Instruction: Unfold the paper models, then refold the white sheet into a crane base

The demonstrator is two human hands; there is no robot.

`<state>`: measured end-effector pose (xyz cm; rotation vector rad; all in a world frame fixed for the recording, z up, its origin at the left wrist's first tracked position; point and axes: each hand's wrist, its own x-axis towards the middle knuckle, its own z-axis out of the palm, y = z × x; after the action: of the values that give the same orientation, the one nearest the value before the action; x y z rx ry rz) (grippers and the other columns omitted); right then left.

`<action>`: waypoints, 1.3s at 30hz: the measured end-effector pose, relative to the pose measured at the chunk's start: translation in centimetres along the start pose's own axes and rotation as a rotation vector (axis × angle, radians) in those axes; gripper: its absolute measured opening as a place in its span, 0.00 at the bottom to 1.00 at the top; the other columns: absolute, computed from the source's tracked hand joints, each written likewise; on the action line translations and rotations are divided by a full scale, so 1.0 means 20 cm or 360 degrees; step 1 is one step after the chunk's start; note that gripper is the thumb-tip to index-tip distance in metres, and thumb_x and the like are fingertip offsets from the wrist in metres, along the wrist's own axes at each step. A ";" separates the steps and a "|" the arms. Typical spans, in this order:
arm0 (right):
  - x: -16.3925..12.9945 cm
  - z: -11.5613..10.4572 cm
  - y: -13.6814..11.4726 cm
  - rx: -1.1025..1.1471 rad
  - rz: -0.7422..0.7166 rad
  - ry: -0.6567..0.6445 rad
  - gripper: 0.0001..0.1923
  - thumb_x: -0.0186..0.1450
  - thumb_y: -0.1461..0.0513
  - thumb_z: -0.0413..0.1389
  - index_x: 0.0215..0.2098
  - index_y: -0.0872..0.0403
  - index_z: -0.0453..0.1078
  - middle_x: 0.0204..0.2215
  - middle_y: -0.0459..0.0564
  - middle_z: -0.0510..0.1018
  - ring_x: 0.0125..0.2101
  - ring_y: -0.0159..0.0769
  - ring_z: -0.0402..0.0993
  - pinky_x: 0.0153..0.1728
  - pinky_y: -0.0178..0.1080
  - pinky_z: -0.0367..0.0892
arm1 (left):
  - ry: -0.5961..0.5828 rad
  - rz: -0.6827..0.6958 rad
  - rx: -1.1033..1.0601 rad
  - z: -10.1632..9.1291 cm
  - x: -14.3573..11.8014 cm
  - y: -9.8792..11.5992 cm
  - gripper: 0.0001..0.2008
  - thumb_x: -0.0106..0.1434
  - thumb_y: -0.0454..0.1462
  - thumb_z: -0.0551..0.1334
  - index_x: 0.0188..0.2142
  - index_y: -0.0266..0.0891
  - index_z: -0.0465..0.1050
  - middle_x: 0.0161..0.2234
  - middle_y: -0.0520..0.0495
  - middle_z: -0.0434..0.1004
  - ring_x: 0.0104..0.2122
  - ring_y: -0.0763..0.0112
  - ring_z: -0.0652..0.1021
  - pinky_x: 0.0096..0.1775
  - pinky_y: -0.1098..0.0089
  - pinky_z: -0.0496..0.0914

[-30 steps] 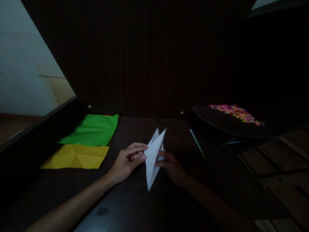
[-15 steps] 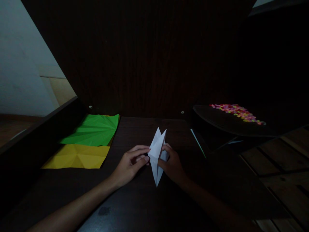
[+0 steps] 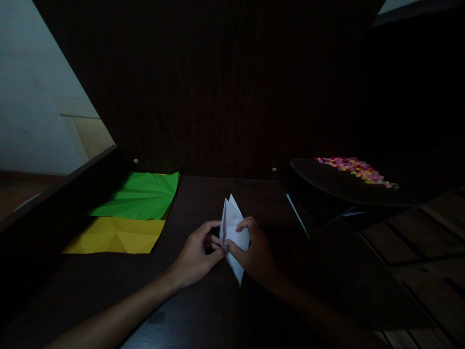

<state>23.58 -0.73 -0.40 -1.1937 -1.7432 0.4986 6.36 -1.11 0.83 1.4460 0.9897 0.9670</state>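
Observation:
Between both hands stands a piece of folded white paper (image 3: 232, 223), a narrow pointed origami shape with two tips at the top and one at the bottom. My left hand (image 3: 199, 253) grips its left edge, thumb and fingers meeting there. Around the right side closes my right hand (image 3: 256, 249), its thumb pressed on the front near the left edge and its index finger bent on the face. The back of the paper and some left fingertips are hidden.
On the left of the dark table (image 3: 203, 305) lie a creased green sheet (image 3: 145, 196) and a yellow sheet (image 3: 116, 236) partly under it. A thin pale strip (image 3: 298, 215) lies to the right. Small colourful pieces (image 3: 358, 170) rest on a dark surface at the right.
The white paper has been turned, its upper tips now leaning left and its lower tip slightly right. My right thumb has shifted left across its front.

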 end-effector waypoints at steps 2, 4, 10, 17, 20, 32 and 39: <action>0.00 0.00 0.00 -0.0011 0.0036 0.0007 0.15 0.55 0.66 0.58 0.36 0.49 0.58 0.33 0.45 0.69 0.33 0.38 0.69 0.36 0.39 0.65 | 0.0024 0.0000 0.0026 -0.01 0.00 0.01 0.20 0.57 0.34 0.65 0.49 0.38 0.69 0.34 0.49 0.76 0.30 0.71 0.77 0.33 0.70 0.72; -0.01 0.00 0.01 -0.0018 0.0087 0.0020 0.16 0.56 0.65 0.58 0.39 0.49 0.58 0.34 0.46 0.70 0.34 0.39 0.70 0.37 0.40 0.66 | 0.0054 0.0018 0.0043 -0.01 0.01 0.02 0.18 0.56 0.34 0.65 0.47 0.39 0.71 0.41 0.46 0.76 0.32 0.70 0.77 0.34 0.70 0.72; 0.00 0.00 0.03 -0.0051 -0.0028 0.0202 0.20 0.56 0.64 0.60 0.43 0.49 0.56 0.42 0.51 0.69 0.42 0.44 0.71 0.42 0.45 0.67 | 0.0128 0.0132 0.0056 -0.01 0.02 0.02 0.13 0.56 0.35 0.64 0.43 0.39 0.74 0.48 0.44 0.72 0.36 0.68 0.76 0.35 0.69 0.71; 0.05 -0.04 0.03 -0.0187 -0.0138 0.0161 0.17 0.58 0.66 0.59 0.43 0.50 0.60 0.43 0.54 0.70 0.45 0.45 0.71 0.46 0.48 0.68 | 0.0132 0.0155 0.0001 -0.01 0.01 0.02 0.12 0.57 0.35 0.64 0.43 0.40 0.75 0.49 0.43 0.70 0.37 0.67 0.75 0.36 0.68 0.71; 0.05 -0.05 0.03 -0.0217 -0.0145 0.0157 0.17 0.58 0.66 0.58 0.45 0.50 0.61 0.43 0.54 0.73 0.45 0.46 0.71 0.46 0.49 0.68 | 0.0138 0.0172 -0.0021 -0.02 0.01 0.03 0.12 0.57 0.34 0.64 0.43 0.40 0.76 0.49 0.42 0.70 0.40 0.65 0.75 0.37 0.68 0.71; 0.02 -0.04 0.06 -0.0113 -0.0087 0.0107 0.22 0.61 0.65 0.53 0.54 0.51 0.60 0.53 0.57 0.74 0.51 0.45 0.74 0.50 0.48 0.71 | 0.0190 0.0125 -0.0084 -0.05 0.02 0.03 0.13 0.56 0.36 0.65 0.42 0.41 0.79 0.50 0.42 0.70 0.47 0.57 0.74 0.41 0.64 0.72; 0.03 -0.05 0.07 -0.0166 -0.0113 0.0110 0.24 0.62 0.66 0.53 0.56 0.51 0.59 0.52 0.57 0.74 0.52 0.46 0.73 0.52 0.49 0.70 | 0.0109 0.0211 -0.0179 -0.03 0.00 0.03 0.13 0.58 0.34 0.66 0.44 0.42 0.78 0.52 0.42 0.66 0.40 0.66 0.76 0.38 0.67 0.73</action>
<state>25.00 0.29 -0.61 -1.2025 -1.7635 0.3240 5.85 -1.01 1.38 1.4057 0.8828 1.1570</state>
